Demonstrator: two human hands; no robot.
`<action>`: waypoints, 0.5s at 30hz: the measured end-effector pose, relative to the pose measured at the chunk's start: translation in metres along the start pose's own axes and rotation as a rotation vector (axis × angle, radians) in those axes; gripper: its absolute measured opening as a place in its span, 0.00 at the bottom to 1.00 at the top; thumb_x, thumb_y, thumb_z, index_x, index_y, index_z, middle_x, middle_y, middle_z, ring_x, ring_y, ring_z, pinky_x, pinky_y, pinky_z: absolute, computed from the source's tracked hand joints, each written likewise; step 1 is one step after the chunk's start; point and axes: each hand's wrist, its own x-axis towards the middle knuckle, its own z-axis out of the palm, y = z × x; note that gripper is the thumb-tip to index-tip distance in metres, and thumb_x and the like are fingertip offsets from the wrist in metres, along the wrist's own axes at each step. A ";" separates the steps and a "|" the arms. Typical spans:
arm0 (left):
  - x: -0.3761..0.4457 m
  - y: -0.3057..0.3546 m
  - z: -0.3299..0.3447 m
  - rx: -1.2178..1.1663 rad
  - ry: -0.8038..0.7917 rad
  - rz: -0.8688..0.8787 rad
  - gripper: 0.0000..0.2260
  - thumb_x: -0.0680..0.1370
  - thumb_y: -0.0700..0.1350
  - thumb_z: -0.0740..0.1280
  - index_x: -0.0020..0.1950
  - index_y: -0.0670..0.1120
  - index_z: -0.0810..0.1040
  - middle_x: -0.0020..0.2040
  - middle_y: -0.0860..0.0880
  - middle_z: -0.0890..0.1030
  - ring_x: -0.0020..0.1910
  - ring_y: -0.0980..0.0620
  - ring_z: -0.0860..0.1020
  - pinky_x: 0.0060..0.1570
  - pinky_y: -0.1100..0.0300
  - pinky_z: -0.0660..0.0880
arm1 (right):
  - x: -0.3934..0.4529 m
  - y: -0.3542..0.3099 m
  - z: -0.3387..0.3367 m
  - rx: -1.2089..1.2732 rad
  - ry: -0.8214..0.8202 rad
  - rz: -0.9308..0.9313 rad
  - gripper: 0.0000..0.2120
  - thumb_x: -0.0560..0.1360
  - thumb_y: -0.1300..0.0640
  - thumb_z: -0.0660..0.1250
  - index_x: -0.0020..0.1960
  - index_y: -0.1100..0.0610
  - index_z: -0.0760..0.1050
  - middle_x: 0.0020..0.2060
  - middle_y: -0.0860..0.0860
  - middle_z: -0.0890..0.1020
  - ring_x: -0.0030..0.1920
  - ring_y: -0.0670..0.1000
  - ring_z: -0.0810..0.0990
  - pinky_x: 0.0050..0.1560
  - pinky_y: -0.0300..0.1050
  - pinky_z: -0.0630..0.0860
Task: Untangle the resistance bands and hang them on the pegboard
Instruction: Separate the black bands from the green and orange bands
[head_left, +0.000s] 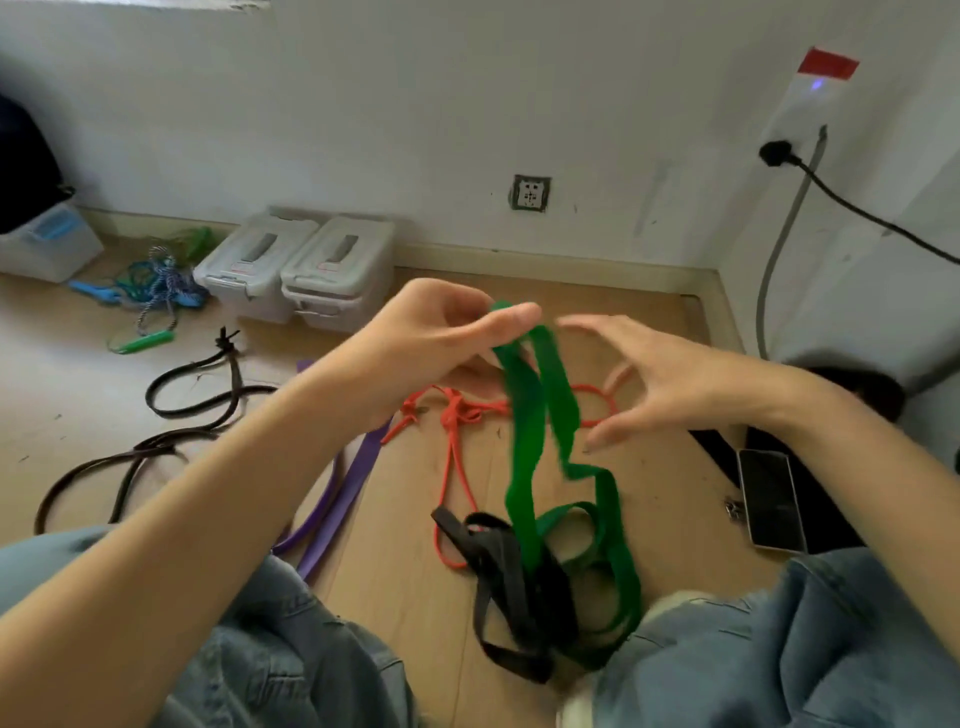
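Observation:
My left hand pinches the top of a wide green band and lifts it above the wooden floor. The band hangs down in loops, tangled at the bottom with a black band between my knees. Just right of the green band, my right hand hovers with its fingers spread, holding nothing. A thin orange band lies knotted on the floor behind the green one. A purple band lies left of it. A dark brown band sprawls further left. No pegboard is in view.
Two grey lidded boxes stand against the wall, with a pile of blue and green ropes to their left. A phone lies on the floor at right. A black cable runs from a wall socket.

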 end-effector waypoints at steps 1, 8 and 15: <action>0.002 0.004 0.002 -0.086 0.017 0.032 0.12 0.69 0.48 0.67 0.42 0.39 0.76 0.33 0.48 0.83 0.30 0.55 0.82 0.29 0.69 0.76 | 0.000 -0.007 0.005 0.121 -0.078 -0.102 0.42 0.61 0.43 0.76 0.68 0.34 0.57 0.57 0.30 0.71 0.48 0.37 0.78 0.43 0.33 0.76; 0.005 -0.004 -0.013 -0.167 0.061 0.013 0.06 0.73 0.43 0.67 0.45 0.40 0.76 0.39 0.46 0.84 0.38 0.53 0.83 0.39 0.64 0.79 | 0.005 -0.045 0.024 0.654 0.059 -0.369 0.07 0.71 0.55 0.69 0.47 0.58 0.78 0.35 0.50 0.84 0.34 0.46 0.81 0.35 0.36 0.77; 0.009 -0.130 0.003 0.431 -0.073 -0.663 0.04 0.78 0.42 0.62 0.47 0.44 0.75 0.38 0.52 0.81 0.37 0.56 0.80 0.33 0.67 0.74 | 0.037 0.002 0.088 0.356 -0.190 -0.032 0.08 0.75 0.54 0.67 0.52 0.57 0.76 0.43 0.53 0.84 0.40 0.47 0.82 0.41 0.39 0.79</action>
